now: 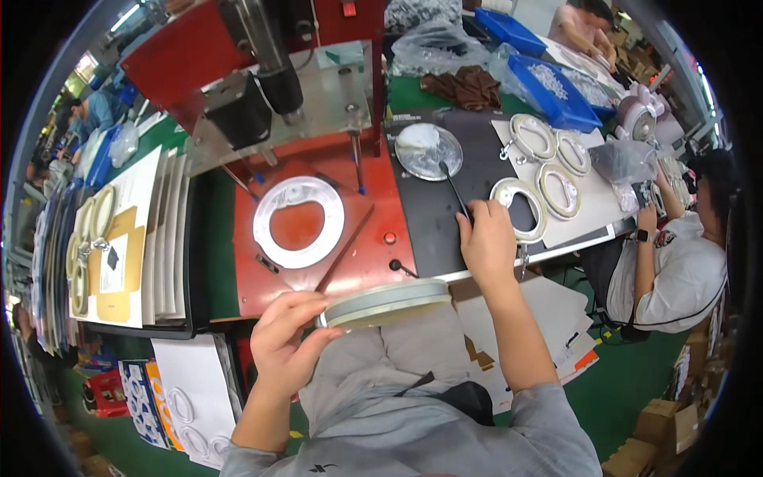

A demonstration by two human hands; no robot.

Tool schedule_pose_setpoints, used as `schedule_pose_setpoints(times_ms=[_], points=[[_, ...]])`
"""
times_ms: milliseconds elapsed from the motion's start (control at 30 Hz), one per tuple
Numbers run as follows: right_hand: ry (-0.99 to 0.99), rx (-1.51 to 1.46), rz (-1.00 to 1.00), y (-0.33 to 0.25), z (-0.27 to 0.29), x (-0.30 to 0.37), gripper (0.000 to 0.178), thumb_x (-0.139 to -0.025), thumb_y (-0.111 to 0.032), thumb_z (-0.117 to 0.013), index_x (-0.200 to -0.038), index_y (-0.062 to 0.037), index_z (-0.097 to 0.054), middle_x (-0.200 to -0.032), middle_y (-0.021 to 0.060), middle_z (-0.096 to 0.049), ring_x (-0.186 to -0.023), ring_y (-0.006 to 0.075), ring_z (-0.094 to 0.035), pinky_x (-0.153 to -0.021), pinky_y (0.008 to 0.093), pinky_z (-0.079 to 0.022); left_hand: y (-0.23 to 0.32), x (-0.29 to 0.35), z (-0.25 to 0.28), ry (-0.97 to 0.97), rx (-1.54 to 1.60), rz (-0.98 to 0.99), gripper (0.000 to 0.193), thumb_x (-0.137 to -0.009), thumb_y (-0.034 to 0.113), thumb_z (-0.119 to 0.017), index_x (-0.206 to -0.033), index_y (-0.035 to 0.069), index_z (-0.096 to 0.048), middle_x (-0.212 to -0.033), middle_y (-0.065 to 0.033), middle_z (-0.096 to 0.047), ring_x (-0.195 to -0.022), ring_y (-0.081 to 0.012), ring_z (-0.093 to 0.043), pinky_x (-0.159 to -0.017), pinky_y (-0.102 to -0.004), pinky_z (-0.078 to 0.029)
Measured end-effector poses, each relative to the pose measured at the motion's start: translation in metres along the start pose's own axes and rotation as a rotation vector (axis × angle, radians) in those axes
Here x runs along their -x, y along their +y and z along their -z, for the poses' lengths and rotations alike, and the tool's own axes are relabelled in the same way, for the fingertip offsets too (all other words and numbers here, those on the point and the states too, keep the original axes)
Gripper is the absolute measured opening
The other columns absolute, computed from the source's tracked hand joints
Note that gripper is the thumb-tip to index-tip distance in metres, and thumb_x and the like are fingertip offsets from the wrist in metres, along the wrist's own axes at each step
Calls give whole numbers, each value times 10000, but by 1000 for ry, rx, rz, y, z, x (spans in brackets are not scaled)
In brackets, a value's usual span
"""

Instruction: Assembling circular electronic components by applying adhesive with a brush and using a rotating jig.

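Note:
My left hand (pixel 290 342) pinches the left end of a round, pale grey and cream part (pixel 389 302), tilted almost edge-on above my lap. Its open face is turned from view. My right hand (pixel 490 242) is closed around a slim black stick-like tool (pixel 455 189). The tool's far end reaches into a shallow round dish (pixel 445 169) with white paste (pixel 418 137); the tip's kind is too small to tell. A flat white ring (pixel 334 215) lies on the red press base (pixel 373 238), beyond my left hand.
The red press (pixel 179 71) with its clear plate (pixel 330 111) overhangs the base. Several cream rings (pixel 559 191) lie on a board at right. Upright boards (pixel 171 246) stand at left. Blue trays (pixel 548 87) are at the back. A co-worker (pixel 675 254) sits at right.

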State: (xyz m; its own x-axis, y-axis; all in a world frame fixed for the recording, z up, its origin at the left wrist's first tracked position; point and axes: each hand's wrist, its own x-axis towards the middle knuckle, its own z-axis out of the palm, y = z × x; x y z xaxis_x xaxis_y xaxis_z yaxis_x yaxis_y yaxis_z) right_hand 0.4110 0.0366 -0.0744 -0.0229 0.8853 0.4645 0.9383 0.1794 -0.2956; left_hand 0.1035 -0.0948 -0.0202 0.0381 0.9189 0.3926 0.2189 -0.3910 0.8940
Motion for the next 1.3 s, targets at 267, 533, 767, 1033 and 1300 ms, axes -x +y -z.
schedule_pose_setpoints(times_ms=[267, 533, 767, 1033, 1300], points=[[28, -84, -107, 3, -2, -7, 140, -947, -99, -674, -1013, 13, -621, -977, 197, -620, -932, 395, -608, -815, 477, -498, 3, 1, 21, 63, -29, 19, 365, -776, -55, -830, -1123, -65, -719, -1094, -161, -686, -939, -205, -685, -800, -288, -581], [-78, -662, -362, 10, 16, -30, 240, -1047, -213, -623, -1099, 20, -646, -877, 77, -682, -627, 103, -614, -519, 276, -484, 11, -3, 25, 51, -93, -57, 366, -790, -29, -821, -1146, -29, -734, -1089, -156, -720, -988, -233, -710, -835, -318, -583], [-30, -691, -310, 23, 19, -37, 195, -1017, -168, -682, -1119, -1, -681, -826, -15, -632, -625, 37, -502, -556, 206, -395, 9, -7, 26, 28, -137, -85, 348, -788, -11, -807, -1132, -5, -748, -1084, -142, -727, -976, -263, -714, -854, -338, -567], [85, -526, -162, 16, 9, -62, 168, -972, -115, -714, -1073, 19, -716, -876, 91, -702, -782, 169, -666, -741, 295, -527, -1, -4, 31, 61, -107, -76, 356, -767, -30, -798, -1120, -29, -747, -1096, -151, -738, -989, -262, -717, -867, -331, -565], [127, -306, 83, 19, -19, -88, 142, -972, -129, -678, -1047, -12, -705, -971, 175, -702, -891, 368, -672, -796, 418, -528, 3, 7, 40, 87, -133, -55, 362, -801, -9, -805, -1159, 7, -756, -1076, -138, -739, -969, -237, -714, -847, -321, -558]])
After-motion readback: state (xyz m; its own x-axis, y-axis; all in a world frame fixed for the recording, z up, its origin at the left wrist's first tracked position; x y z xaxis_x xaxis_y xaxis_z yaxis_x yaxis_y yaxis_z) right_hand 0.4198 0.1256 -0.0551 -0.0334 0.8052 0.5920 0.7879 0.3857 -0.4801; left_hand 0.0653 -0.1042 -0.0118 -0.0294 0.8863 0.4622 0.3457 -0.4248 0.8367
